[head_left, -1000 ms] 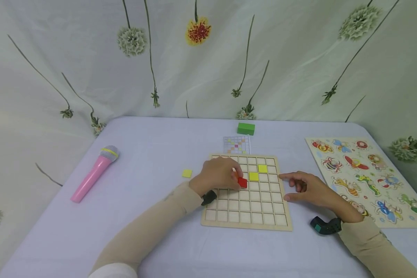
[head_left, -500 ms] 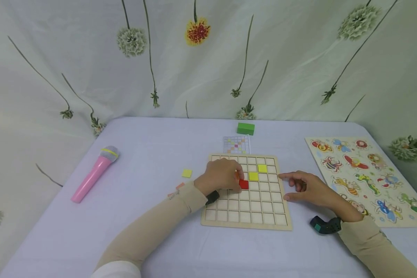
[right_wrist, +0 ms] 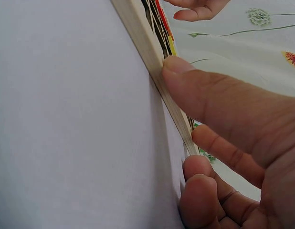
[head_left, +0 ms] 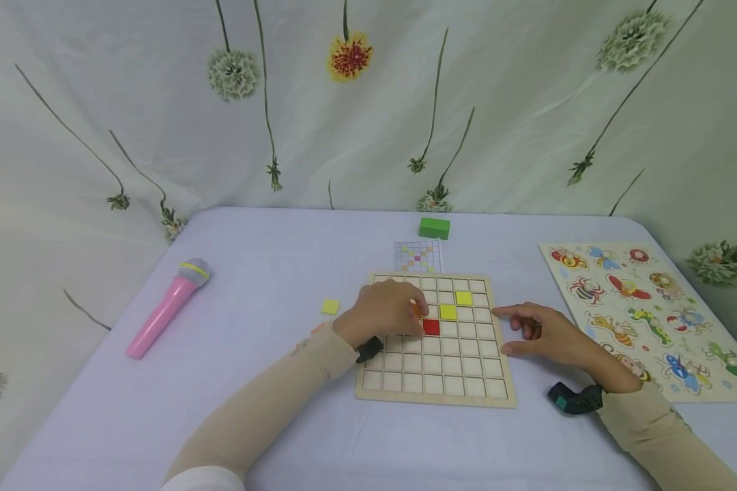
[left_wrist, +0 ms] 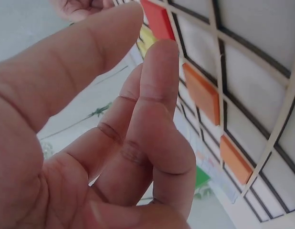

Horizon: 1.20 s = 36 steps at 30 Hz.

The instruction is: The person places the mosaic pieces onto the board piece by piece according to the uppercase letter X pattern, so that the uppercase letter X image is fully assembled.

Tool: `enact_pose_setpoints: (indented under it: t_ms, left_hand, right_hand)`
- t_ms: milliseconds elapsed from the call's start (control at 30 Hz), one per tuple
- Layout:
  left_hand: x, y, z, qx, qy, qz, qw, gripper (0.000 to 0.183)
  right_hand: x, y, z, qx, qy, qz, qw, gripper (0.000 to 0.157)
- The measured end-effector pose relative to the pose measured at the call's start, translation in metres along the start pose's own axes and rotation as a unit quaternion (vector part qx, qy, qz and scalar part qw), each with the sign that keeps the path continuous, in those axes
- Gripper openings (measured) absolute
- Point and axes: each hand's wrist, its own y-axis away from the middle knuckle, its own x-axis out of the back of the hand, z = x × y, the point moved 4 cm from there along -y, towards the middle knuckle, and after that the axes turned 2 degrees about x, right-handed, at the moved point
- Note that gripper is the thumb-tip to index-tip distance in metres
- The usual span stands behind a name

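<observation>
A red square tile (head_left: 431, 327) lies in a cell of the wooden grid board (head_left: 436, 397). My left hand (head_left: 387, 310) hovers over the board's left part; in the left wrist view its thumb and finger stand apart, fingertips right by the red tile (left_wrist: 158, 19). Two orange tiles (left_wrist: 201, 93) sit in cells under that hand, mostly hidden in the head view. Up and to the right of the red tile, two yellow tiles (head_left: 448, 311) run diagonally. My right hand (head_left: 543, 333) touches the board's right edge with thumb and fingertip, the grid frame (right_wrist: 150, 62) not gripped.
Left of the board lie a loose yellow tile (head_left: 330, 306) and an orange piece (head_left: 317, 328) partly under the sleeve. Behind it are a pattern card (head_left: 417, 257) and a green block (head_left: 435, 228). A pink microphone (head_left: 167, 310) lies far left, an insect picture board (head_left: 651, 320) right.
The red tile, tilted in my left fingers a second ago, now lies flat in its cell, let go. My left hand has drawn slightly left; the right hand has stayed put.
</observation>
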Motion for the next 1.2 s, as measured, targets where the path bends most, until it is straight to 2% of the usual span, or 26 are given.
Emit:
enact_pose_setpoints:
  t_ms: [167, 300, 467, 567, 900, 1200]
  left_hand:
    - [0.007, 0.008, -0.006, -0.027, 0.017, 0.006, 0.9995, 0.013]
    - [0.014, 0.014, -0.013, -0.066, 0.039, -0.006, 0.997, 0.015]
    - [0.02, 0.021, -0.029, -0.12, 0.075, -0.038, 0.9892, 0.024]
    - [0.024, 0.024, -0.041, -0.141, 0.102, -0.042, 0.9839, 0.027]
    - [0.048, 0.035, -0.081, -0.136, 0.144, 0.0, 0.9802, 0.03]
    - [0.057, 0.031, -0.121, -0.106, 0.145, 0.004, 0.9837, 0.034]
  right_hand:
    - [-0.001, -0.001, 0.0, -0.011, -0.001, -0.004, 1.0, 0.058]
    - [-0.001, -0.001, 0.0, -0.01, 0.0, -0.004, 1.0, 0.058]
    - [-0.001, -0.001, 0.0, -0.004, -0.001, -0.003, 1.0, 0.057]
    - [-0.001, -0.001, 0.0, -0.002, 0.0, -0.003, 1.0, 0.057]
    - [0.0, 0.0, -0.001, 0.003, -0.001, -0.001, 1.0, 0.057]
    - [0.0, 0.0, -0.002, 0.001, -0.002, -0.002, 1.0, 0.058]
